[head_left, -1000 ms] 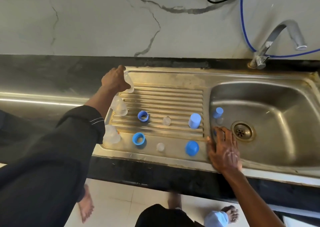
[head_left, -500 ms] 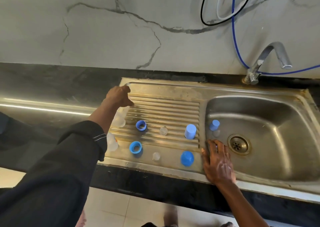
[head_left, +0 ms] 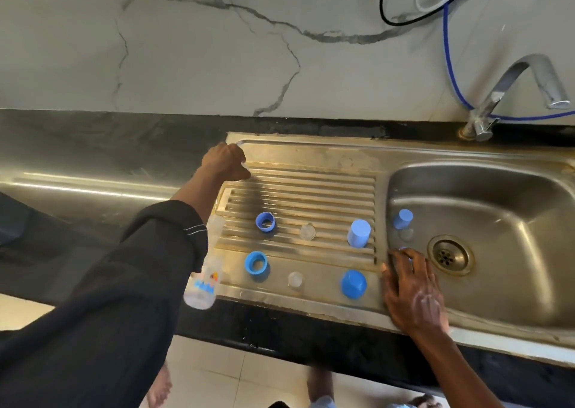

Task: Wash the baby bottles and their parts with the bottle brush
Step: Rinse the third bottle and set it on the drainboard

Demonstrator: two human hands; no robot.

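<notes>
My left hand (head_left: 224,161) is at the back left corner of the drainboard (head_left: 311,155), fingers curled round a clear baby bottle (head_left: 245,166) of which only a sliver shows. A printed clear bottle (head_left: 203,283) lies at the board's left front edge, and another (head_left: 217,224) peeks out behind my sleeve. On the board are two blue rings (head_left: 265,221) (head_left: 256,262), two blue caps (head_left: 358,232) (head_left: 353,284) and two clear nipples (head_left: 308,231) (head_left: 295,279). My right hand (head_left: 412,292) rests flat on the sink's front rim, fingertips at a small blue part (head_left: 404,248).
In the steel basin (head_left: 504,208), a third blue cap (head_left: 403,218) and a clear nipple (head_left: 405,235) lie left of the drain (head_left: 449,257). The tap (head_left: 510,87) and a blue hose (head_left: 448,49) are at the back right. Dark counter (head_left: 93,158) stretches left.
My left hand has come down from holding the bottle in plain sight to the board's back left corner, and the bottle is now almost hidden. The right hand has stayed on the rim.
</notes>
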